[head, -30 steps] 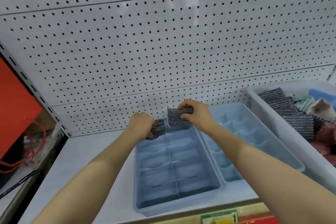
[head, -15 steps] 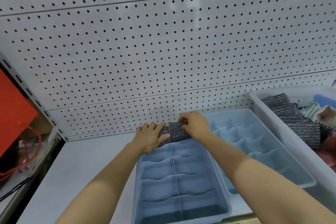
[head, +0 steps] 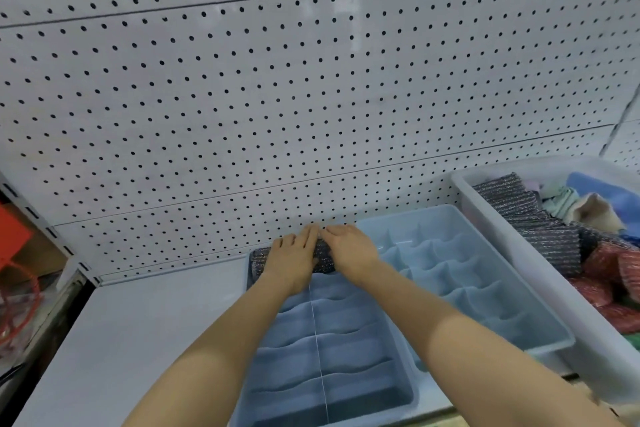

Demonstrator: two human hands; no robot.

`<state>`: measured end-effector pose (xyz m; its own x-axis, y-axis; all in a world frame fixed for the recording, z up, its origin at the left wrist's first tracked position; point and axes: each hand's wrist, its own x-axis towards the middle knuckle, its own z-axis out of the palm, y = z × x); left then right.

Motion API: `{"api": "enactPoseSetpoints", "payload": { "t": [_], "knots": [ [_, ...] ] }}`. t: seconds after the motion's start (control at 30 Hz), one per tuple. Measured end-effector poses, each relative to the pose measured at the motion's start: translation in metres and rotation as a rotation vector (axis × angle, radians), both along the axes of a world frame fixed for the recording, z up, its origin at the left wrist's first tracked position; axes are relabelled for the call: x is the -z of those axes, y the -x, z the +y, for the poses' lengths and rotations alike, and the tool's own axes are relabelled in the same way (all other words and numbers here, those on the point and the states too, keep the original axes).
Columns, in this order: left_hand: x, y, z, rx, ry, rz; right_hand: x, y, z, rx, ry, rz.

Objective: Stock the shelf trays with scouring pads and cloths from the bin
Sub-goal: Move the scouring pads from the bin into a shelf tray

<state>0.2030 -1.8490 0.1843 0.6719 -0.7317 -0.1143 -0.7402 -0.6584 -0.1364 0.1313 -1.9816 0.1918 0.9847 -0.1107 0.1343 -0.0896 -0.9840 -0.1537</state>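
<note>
Two dark glittery scouring pads lie in the back row of the left blue divided tray. The left pad shows beside my left hand, which rests flat on it. The second pad peeks out between my hands, with my right hand flat on top of it. Fingertips of both hands meet near the tray's back edge. A second blue divided tray stands to the right with nothing in it. Further right, the white bin holds dark pads, red pads and folded cloths.
A white pegboard wall rises directly behind the trays. The white shelf surface stretches left of the trays. Past the slotted upright at far left are a red panel and red wires.
My right hand has lowered its pad into the back right compartment and flattened on it. My left hand slid further over its pad. The view has shifted closer to the shelf.
</note>
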Motion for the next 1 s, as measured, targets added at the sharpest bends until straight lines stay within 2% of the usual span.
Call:
{"api": "enactPoseSetpoints", "payload": {
  "t": [0.1, 0.23, 0.37, 0.53, 0.73, 0.87, 0.93, 1.0],
  "knots": [
    [-0.014, 0.000, 0.000, 0.002, -0.033, 0.021, -0.006, 0.012, -0.006, 0.012, 0.036, -0.018],
    [-0.061, 0.011, -0.021, 0.093, 0.037, -0.096, -0.041, 0.046, -0.039, 0.085, 0.087, -0.191],
    [-0.104, 0.038, -0.077, 0.219, 0.175, -0.139, -0.077, 0.091, -0.088, 0.198, 0.116, -0.271],
    [-0.119, 0.098, -0.164, 0.392, 0.287, -0.143, -0.108, 0.160, -0.152, 0.360, 0.141, -0.304],
    [-0.105, 0.180, -0.253, 0.504, 0.169, -0.081, -0.120, 0.230, -0.212, 0.514, 0.142, -0.293],
    [-0.103, 0.224, -0.286, 0.462, -0.086, -0.052, -0.121, 0.260, -0.240, 0.530, 0.166, -0.302],
    [-0.102, 0.237, -0.291, 0.450, -0.111, -0.088, -0.120, 0.270, -0.252, 0.537, 0.172, -0.305],
    [-0.101, 0.244, -0.293, 0.427, -0.053, -0.125, -0.118, 0.277, -0.262, 0.545, 0.169, -0.307]
  ]
}}
